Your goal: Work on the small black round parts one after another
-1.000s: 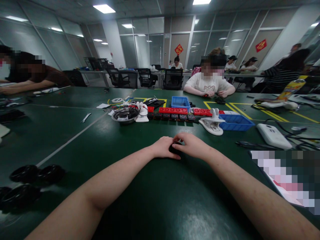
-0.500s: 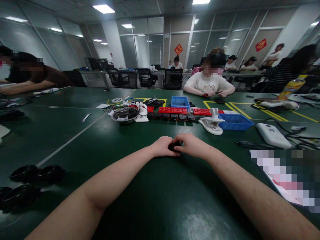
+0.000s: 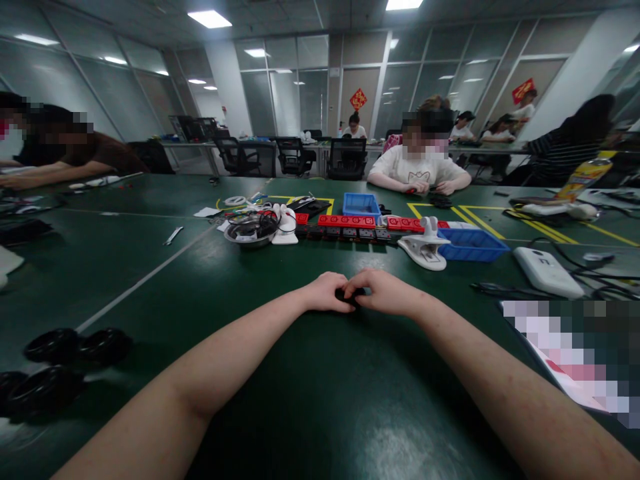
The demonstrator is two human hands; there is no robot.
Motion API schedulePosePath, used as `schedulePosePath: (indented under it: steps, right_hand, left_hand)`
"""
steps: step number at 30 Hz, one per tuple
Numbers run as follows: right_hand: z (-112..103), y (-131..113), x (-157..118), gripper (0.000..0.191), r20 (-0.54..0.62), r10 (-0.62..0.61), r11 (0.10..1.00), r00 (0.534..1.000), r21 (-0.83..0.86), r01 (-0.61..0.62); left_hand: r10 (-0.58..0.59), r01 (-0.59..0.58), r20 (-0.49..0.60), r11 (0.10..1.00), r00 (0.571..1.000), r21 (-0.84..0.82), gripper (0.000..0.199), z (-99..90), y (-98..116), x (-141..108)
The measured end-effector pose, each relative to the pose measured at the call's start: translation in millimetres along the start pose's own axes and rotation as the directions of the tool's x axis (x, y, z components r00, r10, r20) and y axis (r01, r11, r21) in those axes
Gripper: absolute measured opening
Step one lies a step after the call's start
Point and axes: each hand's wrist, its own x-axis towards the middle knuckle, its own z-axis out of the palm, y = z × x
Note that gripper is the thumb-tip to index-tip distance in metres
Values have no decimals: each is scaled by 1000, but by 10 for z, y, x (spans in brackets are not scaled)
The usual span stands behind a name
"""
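A small dark object [image 3: 345, 295] sits between my two hands, low over the green table [image 3: 320, 373]; its kind is hidden by my fingers. My left hand [image 3: 327, 291] is closed around its left side. From the right, my right hand [image 3: 377, 289] bends its fingers onto the same object, thumb below and fingers above. Beyond my hands runs a row of red and black blocks [image 3: 353, 222], with a white clip-shaped stand [image 3: 425, 248] at its right.
Black rings [image 3: 55, 347] lie at the near left. Blue bins [image 3: 473, 245], a metal bowl of cables [image 3: 250, 233] and a white device with cords [image 3: 547, 271] stand farther off. A pixelated sheet [image 3: 570, 360] lies at right. A person [image 3: 420, 157] sits opposite.
My right hand's fingers have shifted slightly on the dark object, the thumb and index finger changing position. My left hand stays almost in place around it.
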Motion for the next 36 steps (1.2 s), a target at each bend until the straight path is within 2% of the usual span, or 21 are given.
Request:
schedulePosePath:
  steps: [4, 8, 13, 17, 20, 23, 28, 33, 36]
  right_hand:
    - [-19, -18, -8, 21, -81, -12, 1000, 997, 8, 12]
    - [-8, -34, 0, 17, -187, 105, 991, 977, -59, -118]
    - [64, -36, 24, 25, -163, 266, 949, 950, -127, -287]
    - [109, -45, 43, 25, -160, 303, 931, 939, -161, -328]
    - [105, -53, 43, 20, -140, 279, 942, 950, -154, -299]
    - [67, -54, 32, 16, -97, 188, 972, 977, -127, -199]
    - [-5, -58, 4, 27, -15, 63, 996, 998, -59, -64]
    - [-30, -59, -21, 30, 34, -10, 1000, 999, -8, 11]
    - [-40, -58, -30, 33, 27, -21, 1000, 999, -14, 22]
  left_hand:
    - [-65, 66, 17, 997, 998, -44, 36, -24, 20, -8]
    - [-110, 111, 33, 993, 993, -32, 48, -48, 83, -19]
    - [-94, 95, -10, 990, 995, 101, 56, -5, 140, -15]
    - [-114, 118, -31, 983, 993, 141, 51, 34, 122, -6]
    - [-102, 104, -32, 990, 994, 98, 48, 35, 101, -4]
    - [-105, 105, -32, 994, 994, 19, 45, 21, 90, -4]
    - [-103, 102, -5, 993, 995, -54, 35, 3, 51, 2]
    - [-4, 5, 13, 996, 1000, -85, 28, 6, -22, 5]
    - [-69, 72, 30, 988, 997, -135, 33, -7, -16, 2]
